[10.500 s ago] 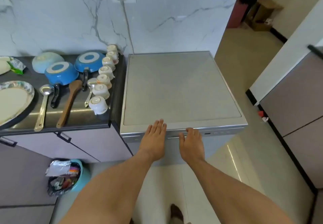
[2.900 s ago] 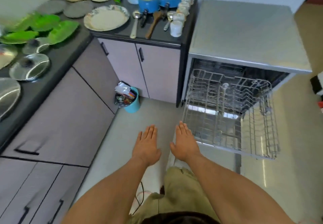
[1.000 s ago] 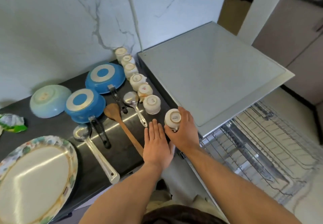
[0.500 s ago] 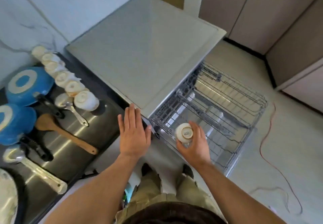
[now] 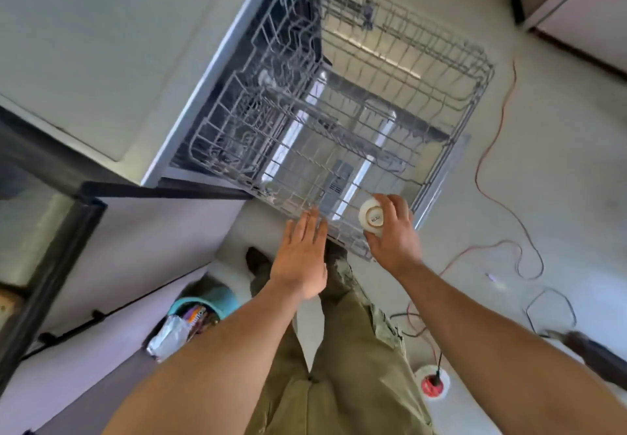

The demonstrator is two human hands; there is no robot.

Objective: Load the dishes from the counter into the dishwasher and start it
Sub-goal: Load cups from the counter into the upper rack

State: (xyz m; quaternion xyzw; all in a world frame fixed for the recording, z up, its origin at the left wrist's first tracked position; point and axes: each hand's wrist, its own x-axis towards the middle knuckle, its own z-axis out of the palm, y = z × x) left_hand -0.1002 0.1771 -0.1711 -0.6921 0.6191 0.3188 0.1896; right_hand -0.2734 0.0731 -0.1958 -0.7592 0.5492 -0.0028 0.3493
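Carried off the table, the cup (image 5: 372,220) is now hovering base-up over the rack's (image 5: 475,102) near corner, the right hand (image 5: 393,234) gripping it for inverted placement, the left hand (image 5: 302,258) hanging flat, empty beside the rack.

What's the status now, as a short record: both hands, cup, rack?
dish rack: pulled out, no dishes visible in it
right hand: grips white cup, base toward camera, over the rack's near corner
left hand: open, fingers straight, at the rack's front edge; contact unclear
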